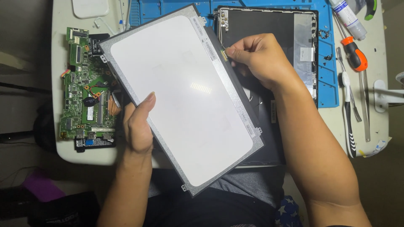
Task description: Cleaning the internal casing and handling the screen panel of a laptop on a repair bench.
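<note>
You hold the flat grey-backed rectangular display panel (185, 101) tilted on a diagonal above the pale counter (84, 156), its white matte back sheet facing you and its thin metal frame with small screw tabs showing at the corners. Your left hand (138, 126) supports the panel's lower left edge, thumb laid flat on the white sheet and the other digits hidden beneath, so the grip there is closed on the panel. Your right hand (256, 56) sits at the panel's upper right edge, thumb and forefinger pressed together, pinching what looks like a small gold connector tab (224, 53) on the strip along that edge; what exactly lies between them is too small to tell.

By my judgement, the step in hand is working the video connector at the panel's edge. That calls for a light, straight pull or push along the connector's line while your left hand keeps the thin, flexible panel level and unbent.

Right of the panel and partly under it lies the black plastic laptop lid shell (269, 25) with a silvery foil strip, resting on a blue silicone work mat (328, 84). Left of the panel sits a green circuit board (82, 84) dense with chips. Well right of the panel lie an orange-handled screwdriver (355, 56), steel tweezers (365, 109) and a white-and-black brush (347, 113)
</note>
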